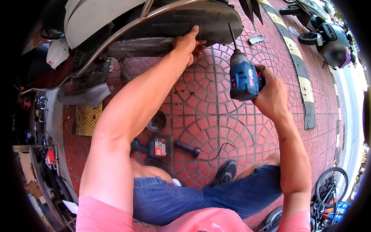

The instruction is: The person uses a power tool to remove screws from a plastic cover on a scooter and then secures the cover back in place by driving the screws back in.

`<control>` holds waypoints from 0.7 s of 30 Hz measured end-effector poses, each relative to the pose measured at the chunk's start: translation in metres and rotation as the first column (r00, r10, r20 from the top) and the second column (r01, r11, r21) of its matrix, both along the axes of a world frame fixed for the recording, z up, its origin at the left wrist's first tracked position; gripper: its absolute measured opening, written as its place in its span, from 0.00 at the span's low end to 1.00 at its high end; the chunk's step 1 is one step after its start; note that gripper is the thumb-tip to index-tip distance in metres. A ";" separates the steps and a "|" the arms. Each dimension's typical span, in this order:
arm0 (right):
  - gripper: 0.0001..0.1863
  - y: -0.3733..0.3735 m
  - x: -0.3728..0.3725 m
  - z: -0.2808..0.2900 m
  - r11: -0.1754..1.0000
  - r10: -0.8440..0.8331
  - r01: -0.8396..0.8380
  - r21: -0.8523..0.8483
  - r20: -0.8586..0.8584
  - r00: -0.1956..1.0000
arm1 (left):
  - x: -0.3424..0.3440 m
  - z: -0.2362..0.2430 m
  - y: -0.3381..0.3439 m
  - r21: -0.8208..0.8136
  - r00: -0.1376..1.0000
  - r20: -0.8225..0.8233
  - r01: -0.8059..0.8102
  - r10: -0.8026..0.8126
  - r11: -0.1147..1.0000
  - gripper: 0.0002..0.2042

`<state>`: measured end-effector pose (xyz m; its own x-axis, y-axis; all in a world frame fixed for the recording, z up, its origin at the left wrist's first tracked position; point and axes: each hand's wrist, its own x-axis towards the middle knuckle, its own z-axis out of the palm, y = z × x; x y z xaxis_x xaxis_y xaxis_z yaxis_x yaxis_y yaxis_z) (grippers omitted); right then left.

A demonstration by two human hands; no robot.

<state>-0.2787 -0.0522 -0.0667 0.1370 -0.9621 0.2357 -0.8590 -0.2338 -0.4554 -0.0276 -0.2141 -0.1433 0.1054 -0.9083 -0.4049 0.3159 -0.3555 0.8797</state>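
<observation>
My left hand [188,45] grips the lower edge of a dark plastic panel [216,25] on a scooter [89,15], thumb on its face and fingers curled beneath. My right hand [270,89] is closed around a blue cordless drill [241,80], held upright with its long thin bit [232,34] pointing up beside the panel. Whether the bit touches the panel I cannot tell. A chrome rail [116,34] runs along the scooter's side, above my left forearm.
On red pavers below lie a round metal dish [156,121], another power tool [158,147] and a black handled tool [185,148]. A gray plastic piece [87,94] and yellow ramp [89,121] are left. Parked scooters [324,38], speed bumps [307,91] and a bicycle [330,185] are right.
</observation>
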 end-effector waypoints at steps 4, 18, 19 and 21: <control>0.31 -0.015 0.001 -0.013 0.998 -0.030 0.025 -0.061 -0.080 0.996 | 0.013 -0.011 -0.013 0.030 0.986 0.029 0.165 -0.165 0.986 0.24; 0.36 -0.021 -0.001 -0.022 0.997 -0.083 0.081 -0.018 -0.134 0.988 | 0.023 -0.011 -0.028 0.128 0.984 -0.067 0.171 -0.164 0.977 0.22; 0.37 -0.023 0.000 -0.023 0.997 -0.055 0.048 -0.067 -0.111 0.992 | 0.029 -0.012 -0.025 0.118 0.983 -0.085 0.171 -0.162 0.978 0.22; 0.37 -0.024 0.001 -0.024 0.997 -0.081 0.080 -0.017 -0.096 0.992 | 0.033 -0.004 -0.016 0.052 0.990 0.057 0.126 -0.129 0.991 0.28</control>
<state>-0.2773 -0.0760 -0.0908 0.0815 -0.9678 0.2380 -0.9150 -0.1674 -0.3671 0.0056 -0.2306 -0.1477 0.0158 -0.8957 -0.4445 0.2123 -0.4314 0.8768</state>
